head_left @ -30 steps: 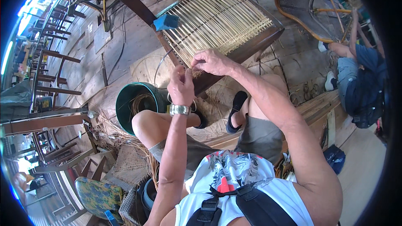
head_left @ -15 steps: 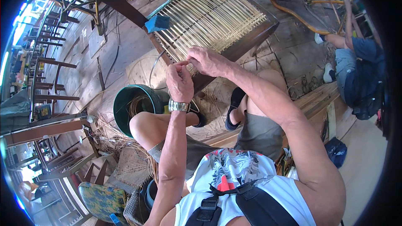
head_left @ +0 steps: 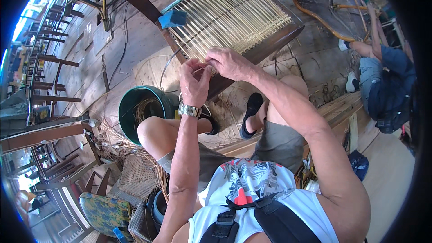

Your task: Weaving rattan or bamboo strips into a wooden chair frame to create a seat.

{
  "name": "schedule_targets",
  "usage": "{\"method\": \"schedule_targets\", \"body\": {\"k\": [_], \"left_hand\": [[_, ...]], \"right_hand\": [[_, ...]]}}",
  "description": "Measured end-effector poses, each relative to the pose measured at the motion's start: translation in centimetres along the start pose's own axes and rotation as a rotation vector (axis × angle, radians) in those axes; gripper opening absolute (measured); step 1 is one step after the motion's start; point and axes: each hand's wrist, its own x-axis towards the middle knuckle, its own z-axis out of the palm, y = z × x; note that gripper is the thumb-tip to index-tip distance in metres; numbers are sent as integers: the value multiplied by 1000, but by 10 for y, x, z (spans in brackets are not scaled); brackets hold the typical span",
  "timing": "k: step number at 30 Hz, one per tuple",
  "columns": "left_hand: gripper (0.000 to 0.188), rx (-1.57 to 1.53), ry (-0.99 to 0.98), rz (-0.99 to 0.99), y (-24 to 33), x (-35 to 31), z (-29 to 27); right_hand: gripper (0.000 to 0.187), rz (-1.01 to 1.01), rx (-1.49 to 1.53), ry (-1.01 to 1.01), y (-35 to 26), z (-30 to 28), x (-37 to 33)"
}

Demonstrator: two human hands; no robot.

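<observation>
A dark wooden chair seat frame (head_left: 263,45) lies ahead of me, strung with pale cane strands (head_left: 229,11) in close rows. At its near left corner both my hands meet. My left hand (head_left: 194,83), with a metal watch at the wrist, pinches a thin cane strand (head_left: 201,68) between thumb and fingers. The right hand (head_left: 229,64) is closed, its fingertips against the left's on the same strand. The strand's ends are partly hidden by the fingers. A blue sponge (head_left: 173,19) rests on the frame's left edge.
A green bucket (head_left: 128,112) holding coiled cane stands left of my knee. Cane scraps (head_left: 112,139) litter the floor beside it. At the upper right are a woven-back chair (head_left: 317,0) and another person (head_left: 387,81). Stacked chairs (head_left: 56,78) line the left side.
My left hand has turned slightly, its fingers lifting and opening up a little around the strand. The right hand has shifted slightly right. The view has shifted a little.
</observation>
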Motion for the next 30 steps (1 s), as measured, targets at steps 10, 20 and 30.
{"method": "schedule_targets", "body": {"k": [10, 20, 30], "left_hand": [[34, 379, -162, -119, 0, 14, -9], [33, 115, -261, -83, -16, 14, -27], [18, -3, -122, -196, -11, 0, -22]], "right_hand": [[11, -149, -60, 44, -3, 11, -7], [7, -15, -54, -6, -7, 5, 0], [16, 90, 87, -76, -20, -7, -1]]}}
